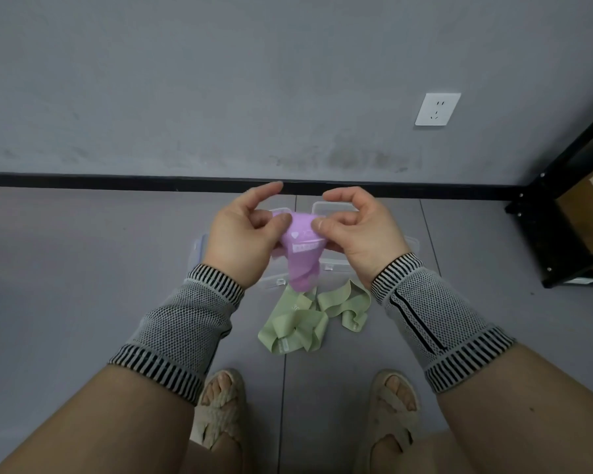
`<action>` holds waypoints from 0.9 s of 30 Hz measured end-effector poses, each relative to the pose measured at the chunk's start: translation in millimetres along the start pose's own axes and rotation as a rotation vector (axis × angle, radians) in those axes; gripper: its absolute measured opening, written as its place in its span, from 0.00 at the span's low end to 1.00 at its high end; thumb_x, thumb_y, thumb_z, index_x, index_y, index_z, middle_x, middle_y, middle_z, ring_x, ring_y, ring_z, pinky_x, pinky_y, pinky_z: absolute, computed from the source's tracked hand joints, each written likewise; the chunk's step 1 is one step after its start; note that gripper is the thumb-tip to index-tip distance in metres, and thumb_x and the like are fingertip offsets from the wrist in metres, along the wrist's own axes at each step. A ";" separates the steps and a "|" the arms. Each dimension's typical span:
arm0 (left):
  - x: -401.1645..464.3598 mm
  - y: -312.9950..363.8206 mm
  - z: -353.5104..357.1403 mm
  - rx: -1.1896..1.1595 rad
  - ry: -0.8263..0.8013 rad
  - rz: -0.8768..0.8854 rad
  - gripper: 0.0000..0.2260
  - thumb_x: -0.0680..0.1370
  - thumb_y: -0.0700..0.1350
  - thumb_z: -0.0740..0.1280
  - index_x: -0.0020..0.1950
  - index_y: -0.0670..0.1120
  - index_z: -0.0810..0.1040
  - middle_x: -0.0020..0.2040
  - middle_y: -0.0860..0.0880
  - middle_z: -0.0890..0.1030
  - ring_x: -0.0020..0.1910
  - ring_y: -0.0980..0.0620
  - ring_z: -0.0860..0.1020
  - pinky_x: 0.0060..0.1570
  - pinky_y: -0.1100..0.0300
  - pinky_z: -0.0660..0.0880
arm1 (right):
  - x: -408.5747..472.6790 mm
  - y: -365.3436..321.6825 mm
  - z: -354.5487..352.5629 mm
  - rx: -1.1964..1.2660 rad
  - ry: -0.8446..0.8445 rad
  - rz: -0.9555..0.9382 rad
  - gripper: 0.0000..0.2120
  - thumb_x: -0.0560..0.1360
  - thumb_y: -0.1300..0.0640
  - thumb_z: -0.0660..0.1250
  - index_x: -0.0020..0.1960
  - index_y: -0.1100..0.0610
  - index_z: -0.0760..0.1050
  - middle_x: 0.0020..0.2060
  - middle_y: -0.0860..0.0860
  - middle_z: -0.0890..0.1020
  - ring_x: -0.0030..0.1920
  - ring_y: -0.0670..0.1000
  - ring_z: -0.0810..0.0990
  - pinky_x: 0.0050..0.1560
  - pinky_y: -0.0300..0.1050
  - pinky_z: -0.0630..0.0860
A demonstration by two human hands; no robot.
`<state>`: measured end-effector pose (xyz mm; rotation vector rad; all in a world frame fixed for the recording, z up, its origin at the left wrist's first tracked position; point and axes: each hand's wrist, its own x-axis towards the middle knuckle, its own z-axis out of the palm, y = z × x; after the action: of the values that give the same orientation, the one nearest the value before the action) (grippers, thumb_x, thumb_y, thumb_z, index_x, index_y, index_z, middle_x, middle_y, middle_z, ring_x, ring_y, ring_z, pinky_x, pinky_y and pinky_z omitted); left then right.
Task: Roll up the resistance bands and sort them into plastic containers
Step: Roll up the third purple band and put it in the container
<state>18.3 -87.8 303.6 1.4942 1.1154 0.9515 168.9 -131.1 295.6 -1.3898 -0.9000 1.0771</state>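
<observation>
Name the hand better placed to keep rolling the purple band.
Right, probably: the right hand pinches the purple rubber resistance band at its rolled top; the left hand steadies its other edge.

A purple resistance band point(301, 248) carries white print: a small heart shape followed by characters too blurred to read, with a white label strip beneath whose text is also illegible. A green resistance band point(296, 325) lying on the floor shows a pale printed "30" near its upper fold.
</observation>
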 end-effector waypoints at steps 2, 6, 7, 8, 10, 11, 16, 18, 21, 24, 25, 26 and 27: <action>-2.5 1.9 0.8 0.045 -0.042 0.015 0.17 0.76 0.39 0.67 0.64 0.50 0.73 0.26 0.56 0.78 0.27 0.63 0.75 0.31 0.72 0.72 | 0.2 -0.4 -0.6 -0.048 0.046 -0.029 0.13 0.71 0.66 0.71 0.50 0.52 0.74 0.31 0.50 0.80 0.37 0.53 0.80 0.50 0.57 0.80; -3.4 1.1 4.5 0.152 -0.071 0.029 0.20 0.74 0.38 0.69 0.65 0.50 0.73 0.32 0.47 0.80 0.32 0.60 0.77 0.38 0.71 0.72 | 1.9 -2.3 -3.1 -0.040 0.097 -0.021 0.12 0.71 0.63 0.72 0.48 0.51 0.74 0.34 0.51 0.82 0.40 0.55 0.82 0.51 0.56 0.80; -2.1 0.6 3.8 0.155 -0.043 0.026 0.19 0.74 0.38 0.69 0.64 0.50 0.73 0.30 0.49 0.78 0.29 0.61 0.74 0.35 0.72 0.70 | 1.7 -1.9 -2.5 -0.022 0.072 -0.004 0.11 0.71 0.63 0.72 0.49 0.51 0.74 0.36 0.52 0.83 0.41 0.55 0.83 0.50 0.57 0.80; -0.6 0.3 2.3 0.142 -0.007 0.023 0.18 0.74 0.38 0.69 0.62 0.52 0.74 0.28 0.52 0.74 0.25 0.62 0.71 0.32 0.73 0.69 | 1.3 -1.1 -1.7 -0.009 0.039 0.014 0.11 0.72 0.63 0.71 0.50 0.52 0.73 0.38 0.54 0.83 0.41 0.55 0.83 0.50 0.56 0.81; 2.5 -1.5 -1.4 0.089 0.068 0.020 0.17 0.75 0.38 0.68 0.60 0.53 0.75 0.28 0.52 0.70 0.26 0.59 0.69 0.33 0.67 0.71 | 0.3 0.3 -1.8 -0.010 -0.026 0.045 0.10 0.74 0.63 0.69 0.51 0.53 0.73 0.41 0.57 0.83 0.40 0.54 0.83 0.50 0.55 0.81; 4.2 -3.0 -3.3 0.065 0.103 0.017 0.16 0.75 0.38 0.68 0.57 0.55 0.76 0.29 0.51 0.70 0.29 0.55 0.70 0.37 0.60 0.74 | -0.1 0.7 -2.8 -0.037 -0.051 0.050 0.09 0.74 0.64 0.69 0.51 0.54 0.73 0.41 0.57 0.83 0.40 0.54 0.83 0.51 0.54 0.81; 7.6 -2.8 -7.3 -0.083 0.226 -0.022 0.13 0.75 0.36 0.67 0.53 0.53 0.78 0.27 0.51 0.72 0.29 0.55 0.73 0.39 0.57 0.78 | -2.3 0.6 -4.4 -0.209 -0.159 0.017 0.10 0.72 0.63 0.69 0.49 0.52 0.73 0.39 0.53 0.85 0.42 0.52 0.84 0.55 0.54 0.79; 8.3 -1.7 -8.9 -0.130 0.254 -0.023 0.12 0.76 0.35 0.66 0.54 0.50 0.78 0.26 0.53 0.73 0.28 0.57 0.74 0.38 0.60 0.78 | -3.0 1.5 -1.0 -0.258 -0.169 0.005 0.10 0.72 0.62 0.70 0.47 0.50 0.72 0.40 0.52 0.85 0.43 0.52 0.84 0.55 0.56 0.78; 9.4 -2.4 -9.8 -0.158 0.278 -0.032 0.11 0.76 0.35 0.66 0.53 0.49 0.78 0.25 0.56 0.72 0.28 0.57 0.73 0.36 0.62 0.78 | -4.0 1.8 2.2 -0.345 -0.141 -0.026 0.11 0.71 0.61 0.71 0.45 0.49 0.72 0.42 0.50 0.84 0.43 0.55 0.83 0.53 0.56 0.79; 8.4 -1.3 -8.6 -0.188 0.263 -0.035 0.11 0.76 0.35 0.66 0.51 0.50 0.78 0.28 0.54 0.74 0.30 0.55 0.73 0.36 0.62 0.77 | -5.4 -0.9 4.4 -0.297 -0.115 -0.029 0.11 0.71 0.61 0.72 0.47 0.50 0.72 0.46 0.50 0.83 0.37 0.51 0.82 0.42 0.47 0.81; 7.8 -0.9 -7.7 -0.189 0.251 -0.034 0.11 0.76 0.35 0.66 0.51 0.51 0.78 0.27 0.55 0.74 0.30 0.56 0.74 0.36 0.62 0.76 | -6.0 -2.3 4.9 -0.250 -0.118 -0.012 0.11 0.72 0.62 0.71 0.48 0.50 0.72 0.48 0.51 0.82 0.35 0.51 0.82 0.38 0.43 0.79; 7.2 -0.3 -7.8 -0.184 0.238 -0.028 0.11 0.76 0.36 0.66 0.50 0.52 0.78 0.27 0.56 0.75 0.30 0.57 0.74 0.36 0.63 0.76 | -6.1 -3.3 6.4 -0.210 -0.129 0.007 0.11 0.73 0.61 0.70 0.49 0.50 0.71 0.50 0.51 0.82 0.33 0.51 0.83 0.34 0.39 0.76; 6.4 0.3 -7.6 -0.178 0.224 -0.020 0.11 0.76 0.36 0.66 0.50 0.53 0.78 0.27 0.57 0.75 0.31 0.57 0.74 0.37 0.63 0.76 | -6.0 -3.7 7.5 -0.182 -0.145 0.025 0.10 0.74 0.61 0.68 0.51 0.50 0.71 0.51 0.50 0.82 0.31 0.51 0.82 0.32 0.38 0.74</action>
<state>12.8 -79.7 305.5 1.2530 1.1682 1.1939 160.1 -134.2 300.1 -1.4899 -1.1112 1.1489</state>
